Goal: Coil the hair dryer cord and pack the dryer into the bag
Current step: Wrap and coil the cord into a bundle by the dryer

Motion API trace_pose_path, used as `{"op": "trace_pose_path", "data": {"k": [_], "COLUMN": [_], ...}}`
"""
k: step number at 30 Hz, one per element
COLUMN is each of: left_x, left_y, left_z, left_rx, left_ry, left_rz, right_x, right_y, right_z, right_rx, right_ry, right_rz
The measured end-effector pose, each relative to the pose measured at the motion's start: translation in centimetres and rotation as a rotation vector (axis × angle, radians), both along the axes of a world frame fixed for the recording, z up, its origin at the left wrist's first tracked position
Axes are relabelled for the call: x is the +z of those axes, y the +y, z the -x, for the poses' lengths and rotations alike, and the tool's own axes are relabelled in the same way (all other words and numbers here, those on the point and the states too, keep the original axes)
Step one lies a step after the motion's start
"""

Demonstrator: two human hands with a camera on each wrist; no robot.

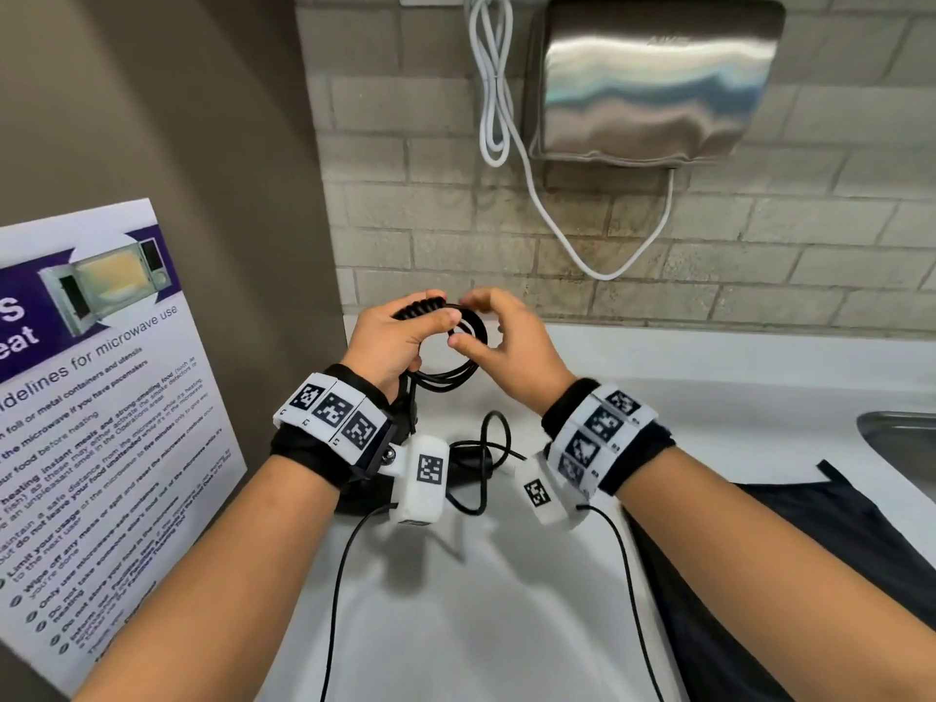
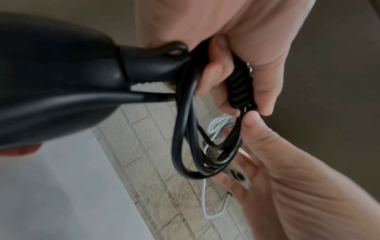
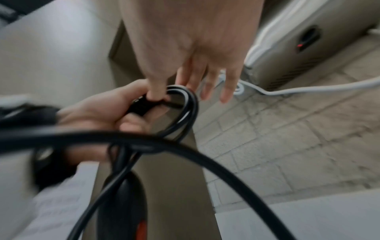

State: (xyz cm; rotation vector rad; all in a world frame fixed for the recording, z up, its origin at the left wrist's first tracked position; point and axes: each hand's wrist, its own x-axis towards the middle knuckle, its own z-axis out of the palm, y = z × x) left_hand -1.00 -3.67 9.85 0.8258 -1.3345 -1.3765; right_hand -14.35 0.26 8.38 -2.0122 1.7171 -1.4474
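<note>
My left hand (image 1: 430,321) grips the black hair dryer's ribbed cord collar (image 2: 239,87) together with several loops of the black cord (image 1: 473,347). The dryer body (image 2: 61,81) hangs below that hand, mostly hidden behind the wrist bands in the head view. My right hand (image 1: 468,321) is at the coil: its thumb (image 2: 252,118) touches the loops beside my left thumb, and its fingers (image 3: 226,91) spread straight behind them. More cord (image 1: 499,438) trails loose over the white counter (image 1: 506,600). The black bag (image 1: 785,575) lies flat on the counter to the right.
A steel hand dryer (image 1: 653,83) with a white cable (image 1: 547,210) hangs on the tiled wall ahead. A microwave poster (image 1: 101,397) covers the left wall. A metal sink's rim (image 1: 901,438) shows at the right edge.
</note>
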Motion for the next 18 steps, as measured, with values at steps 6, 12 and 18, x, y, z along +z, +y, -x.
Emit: {"op": "trace_pose_path", "data": {"k": [6,12,18], "left_x": [0.0,0.1,0.6], "left_y": [0.2,0.1,-0.4], "left_z": [-1.0,-1.6,-2.3], "left_rx": [-0.139,-0.115,-0.048], "left_ry": [0.028,0.039,0.040], "left_rz": [-0.047,-0.054,-0.068], "right_x": [0.6,0.2,0.4], "right_y": [-1.3,-1.3,-0.7], "right_z": [0.8,3.4,5.5], "right_rx": [0.417,0.260,0.169], "right_ry": [-0.060,0.447,0.456], "right_rz": [-0.268,-0.157,-0.167]}}
